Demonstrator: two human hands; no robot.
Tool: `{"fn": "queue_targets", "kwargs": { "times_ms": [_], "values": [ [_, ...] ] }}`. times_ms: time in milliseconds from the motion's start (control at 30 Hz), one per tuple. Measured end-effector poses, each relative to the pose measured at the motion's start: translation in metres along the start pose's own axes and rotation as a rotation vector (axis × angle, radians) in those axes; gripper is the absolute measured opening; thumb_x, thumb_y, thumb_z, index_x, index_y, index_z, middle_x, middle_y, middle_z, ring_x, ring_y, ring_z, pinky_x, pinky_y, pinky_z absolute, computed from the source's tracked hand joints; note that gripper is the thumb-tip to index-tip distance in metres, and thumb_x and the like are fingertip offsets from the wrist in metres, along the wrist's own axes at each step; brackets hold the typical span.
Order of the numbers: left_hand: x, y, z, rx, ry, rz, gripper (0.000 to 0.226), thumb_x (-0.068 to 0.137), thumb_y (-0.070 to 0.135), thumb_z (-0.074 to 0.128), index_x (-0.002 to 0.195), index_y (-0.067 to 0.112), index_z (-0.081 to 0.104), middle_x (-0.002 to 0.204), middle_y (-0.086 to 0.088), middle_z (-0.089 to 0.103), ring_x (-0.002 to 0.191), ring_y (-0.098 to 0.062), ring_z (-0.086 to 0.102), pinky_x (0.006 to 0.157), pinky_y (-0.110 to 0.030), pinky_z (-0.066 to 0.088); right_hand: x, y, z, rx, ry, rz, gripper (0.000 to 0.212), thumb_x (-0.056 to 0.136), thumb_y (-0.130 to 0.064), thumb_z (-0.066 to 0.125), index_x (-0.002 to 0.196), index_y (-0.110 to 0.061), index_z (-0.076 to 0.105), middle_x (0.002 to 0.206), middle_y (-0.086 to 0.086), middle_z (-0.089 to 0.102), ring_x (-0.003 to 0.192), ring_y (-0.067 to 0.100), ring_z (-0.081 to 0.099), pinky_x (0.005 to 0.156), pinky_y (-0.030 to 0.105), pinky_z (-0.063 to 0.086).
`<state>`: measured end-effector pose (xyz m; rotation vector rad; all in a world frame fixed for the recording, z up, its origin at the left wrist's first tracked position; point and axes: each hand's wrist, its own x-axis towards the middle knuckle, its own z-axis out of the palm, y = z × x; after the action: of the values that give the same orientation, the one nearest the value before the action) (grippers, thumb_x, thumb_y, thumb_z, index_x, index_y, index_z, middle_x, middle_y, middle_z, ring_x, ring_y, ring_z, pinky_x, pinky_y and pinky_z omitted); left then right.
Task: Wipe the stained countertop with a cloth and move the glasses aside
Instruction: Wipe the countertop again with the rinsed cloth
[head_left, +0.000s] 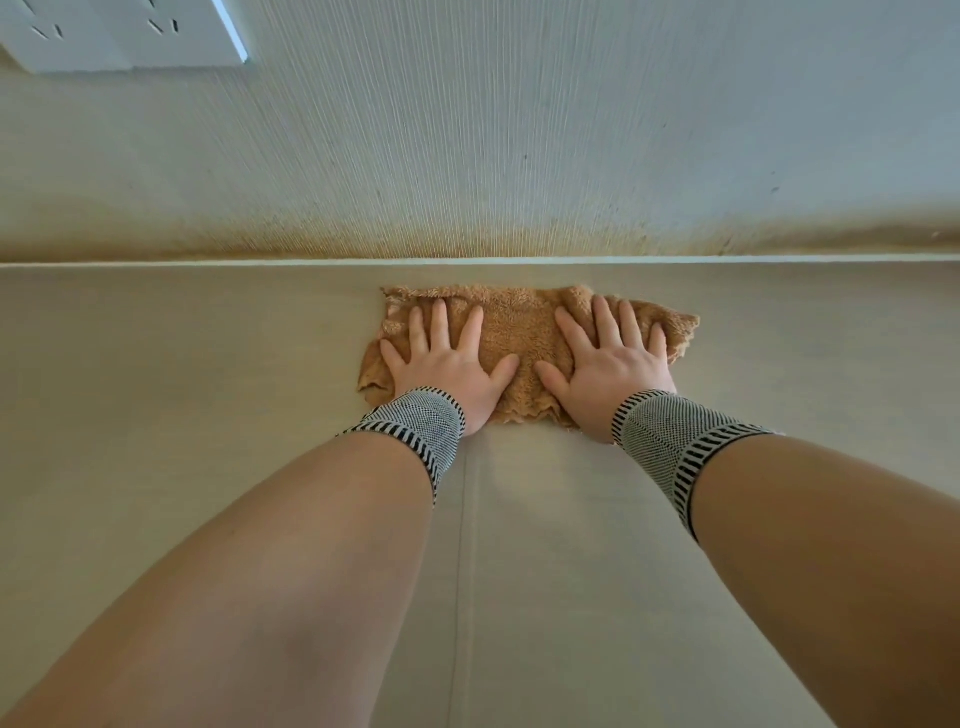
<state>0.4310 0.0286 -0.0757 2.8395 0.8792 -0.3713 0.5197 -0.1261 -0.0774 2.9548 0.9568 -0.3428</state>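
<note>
Flat, left hand (451, 366) and right hand (613, 364) spread on cloth (519, 322), grip unclenched, countertop (182, 364), wall socket (130, 31) above

One cloth (524, 338), orange-brown and fluffy, lies on the one worktop (182, 364) at about 12 o'clock from the viewer. Two hands rest flat on it: the left hand (447, 364) toward 11 o'clock, the right hand (610, 364) toward 1 o'clock. Two patterned wristbands, one per wrist (415, 431) (670, 441). One socket plate (119, 31) sits on the wall at 10 o'clock.
</note>
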Motion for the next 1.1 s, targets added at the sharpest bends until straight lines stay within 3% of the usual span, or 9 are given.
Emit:
{"fn": "queue_targets", "kwargs": {
  "times_ms": [633, 1100],
  "values": [
    [-0.217, 0.027, 0.067, -0.056, 0.027, -0.153, 0.075, 0.091, 0.075, 0.015, 0.155, 0.04, -0.003, 0.165, 0.001, -0.013, 0.151, -0.026, -0.013, 0.114, -0.065, 0.0, -0.205, 0.017, 0.04, 0.03, 0.005, -0.149, 0.074, 0.094, -0.068, 0.017, 0.157, -0.033, 0.002, 0.166, 0.003, -0.006, 0.152, 0.027, -0.006, 0.121, 0.054, 0.002],
    [-0.281, 0.123, 0.085, -0.03, -0.005, -0.101, 0.076, 0.092, 0.074, 0.015, 0.155, 0.037, -0.005, 0.165, -0.004, -0.014, 0.15, -0.031, -0.013, 0.114, -0.065, -0.001, -0.274, 0.122, 0.04, 0.034, -0.054, -0.152, 0.071, 0.094, -0.07, 0.016, 0.156, -0.04, -0.001, 0.166, -0.005, -0.008, 0.152, 0.021, -0.008, 0.122, 0.05, -0.002]
  ]
}}
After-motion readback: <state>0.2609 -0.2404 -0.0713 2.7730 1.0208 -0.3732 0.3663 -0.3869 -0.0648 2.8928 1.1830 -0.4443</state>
